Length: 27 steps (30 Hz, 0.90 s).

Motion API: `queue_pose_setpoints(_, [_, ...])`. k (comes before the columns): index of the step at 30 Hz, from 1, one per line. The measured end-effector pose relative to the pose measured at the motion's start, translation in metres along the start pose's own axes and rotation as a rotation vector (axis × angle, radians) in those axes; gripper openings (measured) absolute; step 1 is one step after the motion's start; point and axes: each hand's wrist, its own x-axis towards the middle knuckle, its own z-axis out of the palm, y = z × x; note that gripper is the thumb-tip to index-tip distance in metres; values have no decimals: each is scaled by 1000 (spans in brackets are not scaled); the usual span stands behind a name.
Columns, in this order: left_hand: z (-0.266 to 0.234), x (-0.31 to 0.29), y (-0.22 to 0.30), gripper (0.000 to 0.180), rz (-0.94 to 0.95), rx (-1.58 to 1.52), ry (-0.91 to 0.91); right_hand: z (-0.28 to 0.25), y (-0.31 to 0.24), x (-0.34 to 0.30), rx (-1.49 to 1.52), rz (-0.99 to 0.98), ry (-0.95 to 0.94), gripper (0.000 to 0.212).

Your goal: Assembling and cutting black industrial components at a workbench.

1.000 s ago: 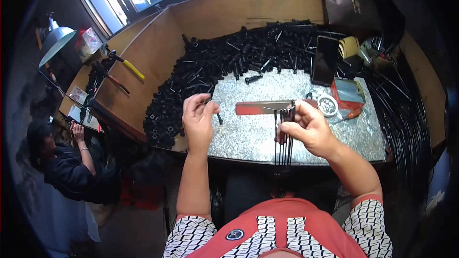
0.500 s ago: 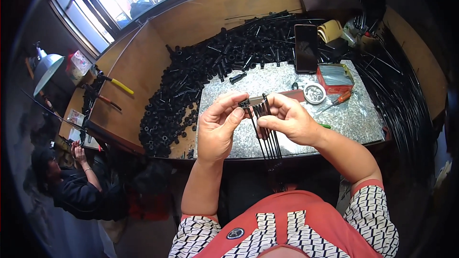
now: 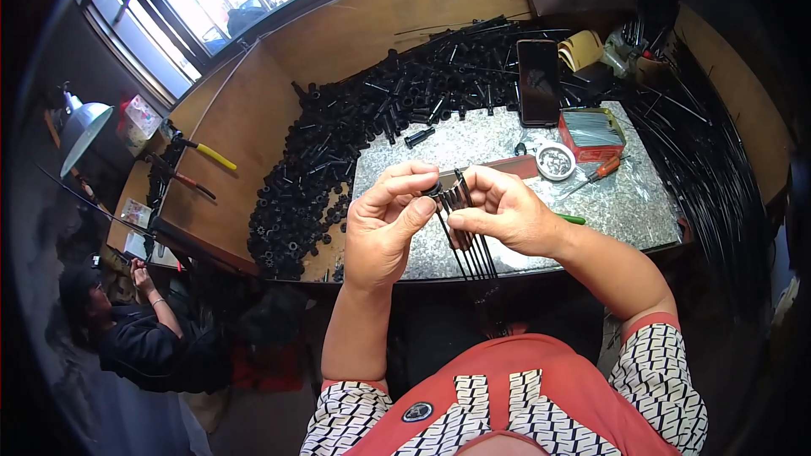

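Over the near part of the stone slab (image 3: 397, 152), both my hands are closed and close together. My left hand (image 3: 382, 224) pinches a small round black plastic hub between thumb and fingers. In my right hand (image 3: 507, 213) is a fan of thin black rods (image 3: 478, 260), which look like umbrella ribs. Their upper ends meet near the hub, and their lower ends hang toward my lap past the slab's edge. One rod runs down from the hub, a little apart from the others. My fingers hide how the rod ends sit in the hub.
Black plastic tubes and rings (image 3: 380, 93) heap behind and left of the slab. On it are a phone (image 3: 539, 84), a white dish (image 3: 555, 162), a red box (image 3: 591, 137) and a screwdriver (image 3: 598, 173). Long black rods (image 3: 701, 160) lie right. A person (image 3: 144, 329) sits left.
Both hands have shifted very slightly, and the right fingers and rod tops have moved a little left toward the hub. The hold on the hub and rods continues.
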Motion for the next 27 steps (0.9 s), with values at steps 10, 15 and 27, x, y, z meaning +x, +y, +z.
queue_pose_setpoints(10, [7, -1, 1, 19, 25, -7, 10, 9, 0, 0, -116, -64, -2, 17])
queue_pose_setpoints(15, [7, -1, -1, 19, -7, -92, 15, 10, -2, 1, -141, -49, -57, 13])
queue_pose_setpoints(27, [0, -1, -7, 20, 22, -130, -12, 4, 0, 3, -167, -28, -112, 12])
